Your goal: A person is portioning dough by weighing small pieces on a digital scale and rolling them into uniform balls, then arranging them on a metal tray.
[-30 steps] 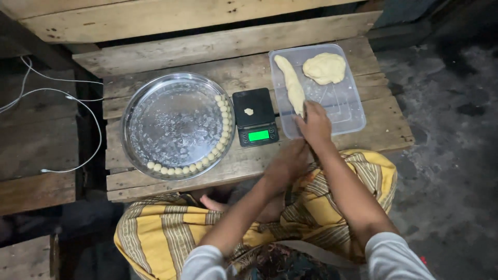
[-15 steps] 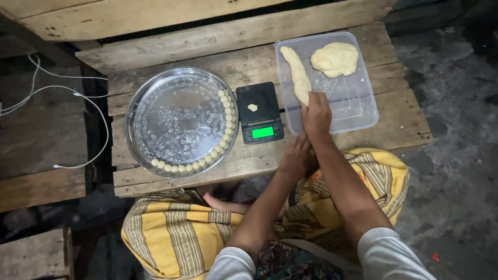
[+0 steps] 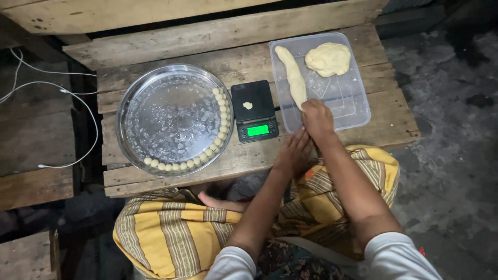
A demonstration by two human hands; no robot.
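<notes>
A rough wooden worktop (image 3: 171,49) of planks carried everything, and below its near edge the person's lap was wrapped in a yellow striped cloth (image 3: 171,233). On the left of the worktop lay a round metal tray (image 3: 155,119), with a single curved row of small dough balls (image 3: 218,132) lined up along its right and lower rim. To the right sat a clear plastic tub (image 3: 342,101), which held a flattened lump of dough (image 3: 328,58) in its far corner and a long dough roll (image 3: 293,78) lying lengthwise along its left side. Between tray and tub stood a small black kitchen scale (image 3: 253,110) with a lit green display, and one tiny bit of dough (image 3: 248,105) rested on its platform. The right hand (image 3: 317,118) was over the near left corner of the tub, its fingers curled and closed on the near end of the dough roll. The left hand (image 3: 293,153) lay just beside and below it at the worktop's front edge, fingers held together and pointed toward the tub; whether they touched the roll could not be told. A white cable (image 3: 57,88) trailed over the planks well to the left.
</notes>
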